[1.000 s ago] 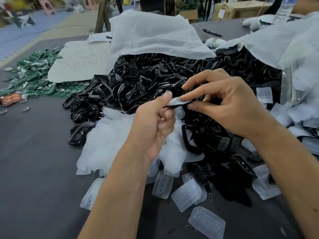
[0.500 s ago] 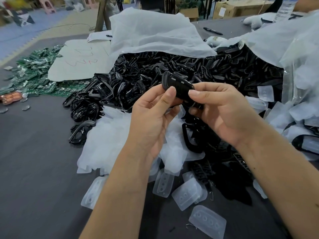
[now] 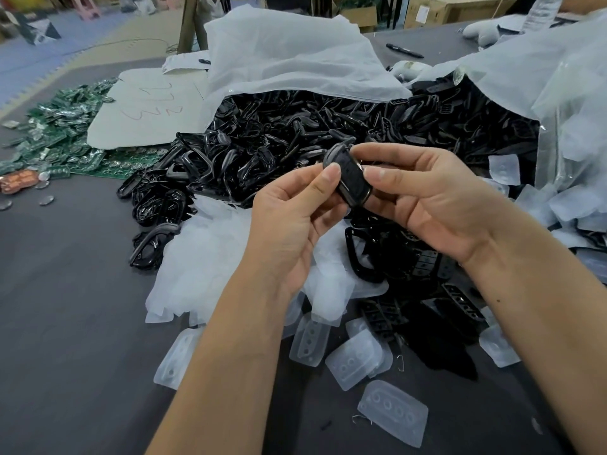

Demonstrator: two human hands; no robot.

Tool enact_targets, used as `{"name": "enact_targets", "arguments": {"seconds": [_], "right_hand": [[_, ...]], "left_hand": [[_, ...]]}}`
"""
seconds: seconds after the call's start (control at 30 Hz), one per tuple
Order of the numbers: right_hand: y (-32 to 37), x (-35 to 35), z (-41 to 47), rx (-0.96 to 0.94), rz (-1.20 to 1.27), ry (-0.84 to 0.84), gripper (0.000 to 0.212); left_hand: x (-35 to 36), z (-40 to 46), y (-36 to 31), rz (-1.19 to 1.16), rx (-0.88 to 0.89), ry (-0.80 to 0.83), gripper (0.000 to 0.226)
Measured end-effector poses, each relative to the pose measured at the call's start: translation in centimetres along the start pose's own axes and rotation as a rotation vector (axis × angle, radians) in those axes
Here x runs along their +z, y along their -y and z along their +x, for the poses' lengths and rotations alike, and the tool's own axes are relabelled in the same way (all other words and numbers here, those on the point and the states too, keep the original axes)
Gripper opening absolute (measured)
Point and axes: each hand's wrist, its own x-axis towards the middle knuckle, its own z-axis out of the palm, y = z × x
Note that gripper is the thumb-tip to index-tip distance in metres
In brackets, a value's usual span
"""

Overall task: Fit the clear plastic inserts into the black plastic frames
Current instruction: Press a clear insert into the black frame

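Observation:
Both hands hold one black plastic frame (image 3: 348, 174) above the table, tilted with its upper end away from me. My left hand (image 3: 295, 221) pinches its left edge with thumb and fingers. My right hand (image 3: 423, 195) grips its right side, thumb on top. Whether a clear insert sits inside it cannot be made out. Behind lies a big heap of black frames (image 3: 295, 139) spilling from a white bag. Loose clear inserts (image 3: 392, 412) lie on the dark table near me, with others (image 3: 353, 362) beside them.
A white bag (image 3: 289, 60) covers the far heap; a clear bag (image 3: 571, 103) with inserts stands at right. Green circuit boards (image 3: 56, 133) and a cardboard sheet (image 3: 147, 110) lie at the far left. A crumpled pile of clear film (image 3: 203, 257) lies left of my forearm. A pen (image 3: 404, 50) lies far back.
A second ago my fingers pinched a thin clear piece between both hands. Since then a black frame has come up in both hands and has turned slightly, its upper end tilting away.

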Motion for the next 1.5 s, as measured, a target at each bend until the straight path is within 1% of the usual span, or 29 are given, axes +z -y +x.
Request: {"name": "enact_targets", "arguments": {"seconds": [0.13,0.2,0.27,0.3,0.37,0.43,0.5,0.53,0.57,0.63,0.67,0.73,0.77,0.8,0.83,0.9,0.93,0.97,1.13,1.3,1.5], "right_hand": [[0.1,-0.4,0.0,-0.03,-0.017,-0.011,0.035],[0.2,-0.5,0.0,-0.06,-0.043,-0.02,0.035],[0.2,-0.5,0.0,-0.12,-0.132,-0.041,0.033],[0.2,-0.4,0.0,-0.175,-0.231,-0.067,0.032],[0.2,-0.2,0.0,-0.352,-0.555,-0.151,0.028],[0.4,-0.1,0.0,-0.539,-0.913,-0.19,0.025],[0.7,0.1,-0.2,-0.678,-1.171,-0.139,0.021],[0.7,0.1,-0.2,-0.708,-1.252,-0.099,0.02],[0.7,0.1,-0.2,-0.709,-1.29,-0.063,0.02],[0.5,0.1,-0.2,-0.691,-1.242,-0.034,0.02],[0.4,0.0,-0.2,-0.702,-1.181,-0.057,0.019],[0.1,-0.2,-0.2,-0.74,-1.044,-0.17,0.019],[-0.1,-0.4,-0.1,-0.714,-0.964,-0.241,0.022],[-0.1,-0.6,0.0,-0.637,-0.871,-0.292,0.024],[-0.2,-0.8,0.2,-0.52,-0.77,-0.301,0.022],[-0.4,-0.8,0.2,-0.267,-0.573,-0.234,0.014],[-0.5,-0.8,0.2,-0.183,-0.502,-0.206,0.01],[-0.6,-0.7,0.2,-0.141,-0.472,-0.197,0.01],[-1.0,-0.5,0.3,-0.149,-0.479,-0.209,0.013],[-1.1,-0.5,0.3,-0.173,-0.515,-0.228,0.011],[-1.4,-0.2,0.4,-0.16,-0.519,-0.216,0.009]], "left_hand": [[0.0,0.0,0.0,0.04,-0.006,0.029,0.021],[0.0,0.0,0.0,0.063,0.005,0.025,0.016],[0.1,0.0,0.3,0.091,0.02,0.006,0.01],[0.1,0.1,0.5,0.116,0.027,-0.011,0.011],[0.4,0.2,0.8,0.16,0.027,-0.067,0.017],[0.6,0.2,0.8,0.126,-0.029,-0.128,0.032],[0.6,0.3,0.5,0.06,-0.09,-0.141,0.044],[0.5,0.4,0.4,0.058,-0.094,-0.127,0.042],[0.4,0.4,0.4,0.073,-0.082,-0.115,0.035],[0.2,0.4,0.7,0.118,-0.045,-0.12,0.014],[0.2,0.4,0.8,0.139,-0.03,-0.125,0.009],[0.1,0.3,0.9,0.161,-0.003,-0.12,0.009],[0.1,0.3,1.0,0.172,0.011,-0.113,0.009],[0.1,0.3,1.1,0.184,0.026,-0.105,0.011],[0.1,0.2,1.1,0.194,0.042,-0.098,0.012],[0.2,0.2,1.2,0.21,0.072,-0.093,0.014],[0.2,0.2,1.2,0.22,0.085,-0.091,0.015],[0.2,0.2,1.3,0.231,0.095,-0.088,0.016],[0.2,0.2,1.4,0.282,0.131,-0.064,0.019],[0.1,0.3,1.8,0.318,0.185,-0.078,0.005],[0.0,0.4,2.2,0.356,0.234,-0.109,0.014]]}}
